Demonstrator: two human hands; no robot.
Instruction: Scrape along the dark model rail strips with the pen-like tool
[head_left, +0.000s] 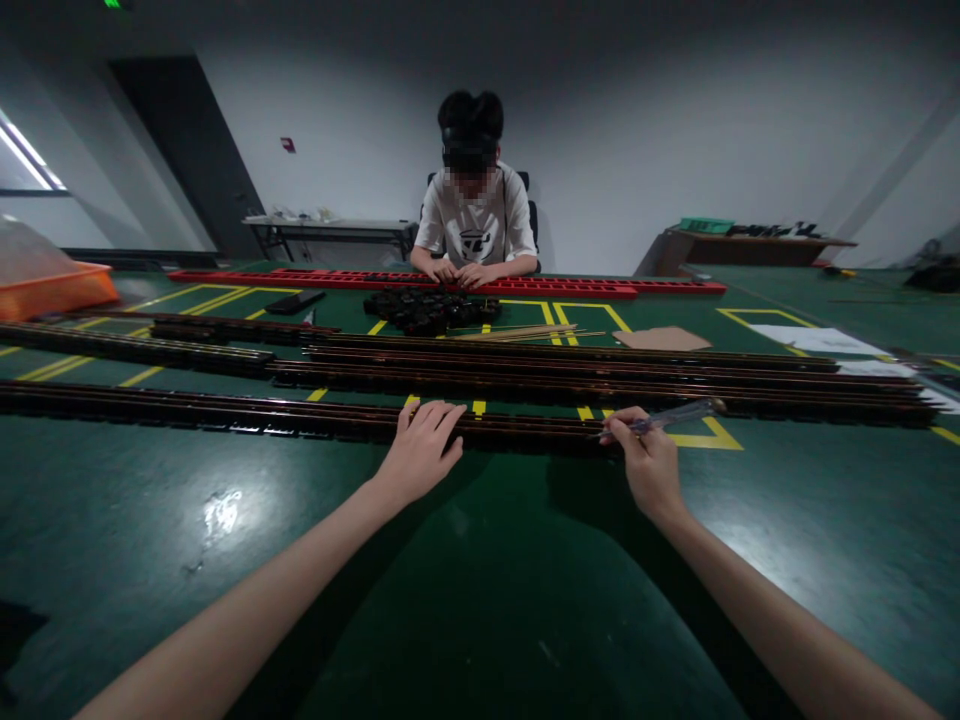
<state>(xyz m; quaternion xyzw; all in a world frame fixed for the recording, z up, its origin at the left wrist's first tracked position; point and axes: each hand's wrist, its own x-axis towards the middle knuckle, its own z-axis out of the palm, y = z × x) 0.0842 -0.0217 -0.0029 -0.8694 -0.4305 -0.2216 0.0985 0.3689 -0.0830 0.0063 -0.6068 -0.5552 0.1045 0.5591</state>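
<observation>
A long dark strip [247, 415] runs across the green table, nearest to me. My left hand [424, 450] lies on this strip near its middle, palm down, fingers spread and gripping nothing. My right hand [646, 460] holds a thin, see-through tool [679, 414] like a pen or brush, pinched between thumb and fingers. The tool's tip points left, at the right end of the strip. Just beyond lie more long dark strips [525, 372], side by side in a bundle.
Across the table [465, 600] a person [476, 220] has both hands at red rails [600, 286]. Nearer are a dark pile [427, 308], thin sticks [525, 332], a brown sheet [663, 339], white papers [817, 340] and a phone [295, 302]. An orange bin [60, 292] stands far left.
</observation>
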